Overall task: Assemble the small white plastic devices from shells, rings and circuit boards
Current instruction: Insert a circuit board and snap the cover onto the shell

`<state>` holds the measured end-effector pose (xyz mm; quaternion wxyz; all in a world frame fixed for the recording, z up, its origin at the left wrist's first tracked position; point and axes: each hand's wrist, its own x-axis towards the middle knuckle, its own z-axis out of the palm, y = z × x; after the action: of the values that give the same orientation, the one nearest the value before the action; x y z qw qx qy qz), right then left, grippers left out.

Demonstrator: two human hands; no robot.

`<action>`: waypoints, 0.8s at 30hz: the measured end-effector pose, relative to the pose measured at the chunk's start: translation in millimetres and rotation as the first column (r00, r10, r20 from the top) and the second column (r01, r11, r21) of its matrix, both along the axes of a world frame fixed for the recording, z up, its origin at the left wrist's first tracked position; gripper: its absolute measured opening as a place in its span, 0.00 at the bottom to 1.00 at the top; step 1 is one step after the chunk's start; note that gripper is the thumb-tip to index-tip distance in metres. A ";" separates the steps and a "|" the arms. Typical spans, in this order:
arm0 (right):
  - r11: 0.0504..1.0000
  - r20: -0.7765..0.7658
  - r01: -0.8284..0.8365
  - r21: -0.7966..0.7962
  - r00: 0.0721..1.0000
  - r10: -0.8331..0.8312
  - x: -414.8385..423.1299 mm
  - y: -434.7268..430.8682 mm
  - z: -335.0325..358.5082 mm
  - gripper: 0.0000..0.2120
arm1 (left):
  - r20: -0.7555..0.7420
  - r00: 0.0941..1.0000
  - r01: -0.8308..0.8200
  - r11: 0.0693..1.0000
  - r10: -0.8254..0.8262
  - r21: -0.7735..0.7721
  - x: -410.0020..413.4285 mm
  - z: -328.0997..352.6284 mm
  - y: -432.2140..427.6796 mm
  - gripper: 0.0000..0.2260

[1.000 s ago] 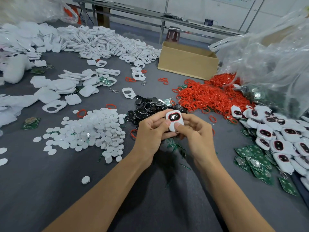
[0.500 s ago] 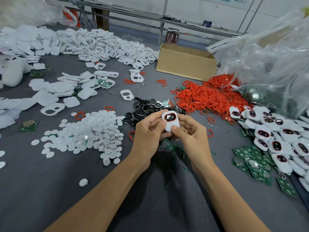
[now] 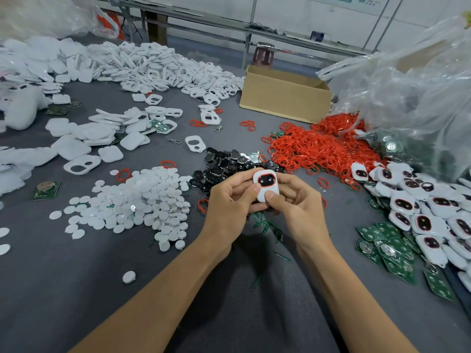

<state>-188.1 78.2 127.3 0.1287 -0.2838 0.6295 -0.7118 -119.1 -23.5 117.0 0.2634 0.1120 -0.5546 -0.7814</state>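
Already your left hand (image 3: 230,200) and right hand (image 3: 297,203) both pinch one device (image 3: 265,186); finished devices (image 3: 430,217) crowd the worktop's right edge, while heaps of shells (image 3: 163,67) and rings (image 3: 318,146) remain.

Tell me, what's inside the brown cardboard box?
Of the cardboard box, only the open top and a bit of inner wall show. Its front wall hides the bottom, so any contents cannot be seen.
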 end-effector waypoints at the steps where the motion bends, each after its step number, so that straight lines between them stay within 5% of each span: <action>1: 1.000 0.001 0.005 0.007 1.000 -0.005 0.0 0.0 -0.5 0.14 | 0.004 1.000 -0.003 1.000 0.003 0.004 -0.1 0.2 -0.3 0.14; 17: 0.993 -0.022 0.099 0.064 0.995 -0.098 5.4 -1.6 3.7 0.13 | 0.051 0.997 -0.056 0.990 0.050 0.133 0.9 0.9 -4.2 0.10; 24: 0.919 0.062 0.378 0.112 0.920 -0.387 -30.0 60.8 26.6 0.09 | 0.052 0.995 -0.086 0.986 0.080 0.143 1.5 2.7 -8.7 0.06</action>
<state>-218.1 139.0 153.9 0.0268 -0.1189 0.7010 -0.7026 -117.6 -32.2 119.8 0.2739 0.1719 -0.4969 -0.8053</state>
